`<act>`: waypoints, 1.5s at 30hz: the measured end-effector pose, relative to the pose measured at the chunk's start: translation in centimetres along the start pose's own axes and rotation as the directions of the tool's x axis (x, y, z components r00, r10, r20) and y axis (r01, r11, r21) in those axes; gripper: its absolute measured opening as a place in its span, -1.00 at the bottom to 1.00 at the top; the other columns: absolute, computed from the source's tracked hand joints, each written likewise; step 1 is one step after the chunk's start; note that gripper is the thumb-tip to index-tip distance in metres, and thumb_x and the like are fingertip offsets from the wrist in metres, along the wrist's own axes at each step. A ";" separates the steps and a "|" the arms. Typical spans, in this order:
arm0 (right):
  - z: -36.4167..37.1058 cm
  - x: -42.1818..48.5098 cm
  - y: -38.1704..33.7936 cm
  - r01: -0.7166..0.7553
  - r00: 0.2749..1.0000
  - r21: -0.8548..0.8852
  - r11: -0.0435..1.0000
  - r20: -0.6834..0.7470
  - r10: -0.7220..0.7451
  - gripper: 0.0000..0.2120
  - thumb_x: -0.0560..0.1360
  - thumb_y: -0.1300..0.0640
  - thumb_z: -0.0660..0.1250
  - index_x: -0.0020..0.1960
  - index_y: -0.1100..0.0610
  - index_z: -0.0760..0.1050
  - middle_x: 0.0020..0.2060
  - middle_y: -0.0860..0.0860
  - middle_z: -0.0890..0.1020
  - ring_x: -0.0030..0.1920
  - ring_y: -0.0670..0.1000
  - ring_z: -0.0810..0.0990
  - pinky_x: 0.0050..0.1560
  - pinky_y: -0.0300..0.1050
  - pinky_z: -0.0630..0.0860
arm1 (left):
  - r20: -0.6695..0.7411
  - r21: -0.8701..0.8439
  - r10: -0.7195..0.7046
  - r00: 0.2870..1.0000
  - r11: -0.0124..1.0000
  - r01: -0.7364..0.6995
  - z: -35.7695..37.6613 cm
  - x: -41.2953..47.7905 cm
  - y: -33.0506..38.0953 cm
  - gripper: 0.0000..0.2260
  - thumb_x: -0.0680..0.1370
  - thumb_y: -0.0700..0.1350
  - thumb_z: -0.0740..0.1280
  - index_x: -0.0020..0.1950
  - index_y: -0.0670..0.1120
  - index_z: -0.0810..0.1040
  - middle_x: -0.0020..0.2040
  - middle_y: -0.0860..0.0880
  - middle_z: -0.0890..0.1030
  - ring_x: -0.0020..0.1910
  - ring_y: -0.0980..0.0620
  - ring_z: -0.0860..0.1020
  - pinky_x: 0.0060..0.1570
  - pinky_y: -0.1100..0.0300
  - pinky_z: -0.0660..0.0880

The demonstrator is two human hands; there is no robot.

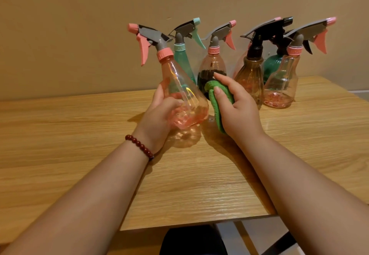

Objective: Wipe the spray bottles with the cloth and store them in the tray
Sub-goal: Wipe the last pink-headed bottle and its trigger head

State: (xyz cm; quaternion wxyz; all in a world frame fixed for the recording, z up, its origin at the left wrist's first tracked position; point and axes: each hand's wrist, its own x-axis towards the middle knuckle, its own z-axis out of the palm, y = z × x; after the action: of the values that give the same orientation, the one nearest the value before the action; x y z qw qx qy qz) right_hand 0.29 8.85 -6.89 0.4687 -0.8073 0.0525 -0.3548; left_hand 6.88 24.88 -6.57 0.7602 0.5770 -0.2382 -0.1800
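Observation:
My left hand (pixel 159 113) grips a clear pink spray bottle (pixel 185 97) by its base and holds it tilted left above the wooden table (pixel 79 135); its pink trigger head (pixel 145 39) points left. My right hand (pixel 237 107) holds a folded green cloth (pixel 217 103) pressed against the bottle's right side. Behind stand several more spray bottles: a teal one (pixel 181 55), a pink one with dark contents (pixel 212 65), an amber one with a black head (pixel 251 75), a dark green one (pixel 272 65) and a clear pink one (pixel 283 83). No tray is in view.
The standing bottles line the table's far edge against a tan wall (pixel 79 25). The near table edge runs below my forearms, with a dark seat (pixel 189 240) and white frame bars (pixel 249 234) beneath it.

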 end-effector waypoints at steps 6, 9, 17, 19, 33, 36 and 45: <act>0.4 0.2 0.0 0.069 0.998 -0.006 0.998 0.005 -0.069 -0.66 0.61 0.08 0.26 0.38 0.01 0.44 0.06 -0.35 0.47 0.04 -0.46 0.45 0.07 -0.55 0.37 | -0.035 0.054 -0.026 0.999 0.998 0.028 0.1 0.3 0.1 -0.61 0.48 0.03 0.44 0.28 0.07 0.46 0.08 -0.07 0.67 0.03 -0.07 0.68 -0.05 -0.01 0.60; 0.0 0.4 -0.1 0.089 0.994 0.014 0.996 -0.058 -0.088 -0.69 0.61 0.08 0.25 0.35 0.04 0.49 0.13 -0.17 0.56 0.13 -0.28 0.52 0.16 -0.29 0.50 | -0.005 0.048 -0.026 1.000 0.998 0.027 -0.2 0.3 0.4 -0.59 0.47 0.00 0.39 0.31 0.10 0.47 0.18 -0.12 0.65 0.07 -0.16 0.66 0.02 -0.11 0.61; -0.2 0.2 -0.6 0.270 0.946 0.007 0.963 -0.189 -0.264 -0.71 0.61 0.16 0.24 0.32 0.12 0.49 0.22 -0.02 0.58 0.26 -0.12 0.52 0.27 -0.09 0.47 | 0.087 0.145 0.089 0.992 0.984 -0.101 0.2 0.0 -0.2 -0.34 0.44 0.01 0.46 0.51 0.17 0.31 0.30 -0.07 0.58 0.21 -0.12 0.61 0.14 -0.16 0.56; 0.3 0.1 -0.6 0.276 0.956 0.059 0.959 -0.120 -0.268 -0.67 0.62 0.19 0.22 0.37 0.13 0.45 0.29 -0.04 0.53 0.32 -0.13 0.47 0.33 -0.13 0.43 | 0.102 0.191 0.141 0.985 0.969 -0.159 0.6 -0.1 -0.5 -0.36 0.44 0.05 0.42 0.51 0.18 0.31 0.33 -0.02 0.56 0.24 -0.04 0.58 0.15 -0.09 0.55; 1.3 -0.5 -0.6 0.251 0.967 0.153 0.956 0.009 -0.255 -0.61 0.64 0.21 0.13 0.46 0.10 0.32 0.46 0.00 0.37 0.48 -0.13 0.27 0.48 -0.09 0.27 | 0.044 0.484 0.321 0.946 0.822 -0.301 1.4 -1.0 -0.5 -0.55 0.59 -0.05 0.22 0.44 0.31 0.33 0.04 0.21 0.65 -0.03 0.07 0.63 0.00 0.10 0.61; 0.9 -0.5 -0.6 0.228 0.973 0.161 0.960 0.008 -0.232 -0.60 0.64 0.22 0.13 0.48 0.09 0.30 0.48 -0.01 0.32 0.49 -0.16 0.23 0.47 -0.24 0.21 | 0.054 0.509 0.321 0.946 0.806 -0.302 1.8 -1.1 -0.5 -0.56 0.55 0.00 0.21 0.38 0.39 0.34 -0.09 0.21 0.64 -0.18 0.09 0.59 -0.14 0.16 0.58; 1.3 -1.1 -1.2 0.204 0.975 0.139 0.969 0.056 -0.214 -0.60 0.65 0.19 0.12 0.46 -0.05 0.27 0.47 -0.04 0.34 0.47 -0.20 0.25 0.43 -0.35 0.21 | 0.014 0.424 0.327 0.945 0.854 -0.302 1.3 -0.9 -0.7 -0.58 0.62 -0.09 0.22 0.43 0.28 0.36 0.19 0.14 0.60 -0.10 0.28 0.60 -0.13 0.31 0.54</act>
State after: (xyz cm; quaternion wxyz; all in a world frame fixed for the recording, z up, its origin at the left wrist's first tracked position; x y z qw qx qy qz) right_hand 0.02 10.88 -6.93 0.4826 -0.7876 -0.0730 -0.3761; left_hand 5.40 24.19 -7.13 0.6435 0.6855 -0.3400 0.0192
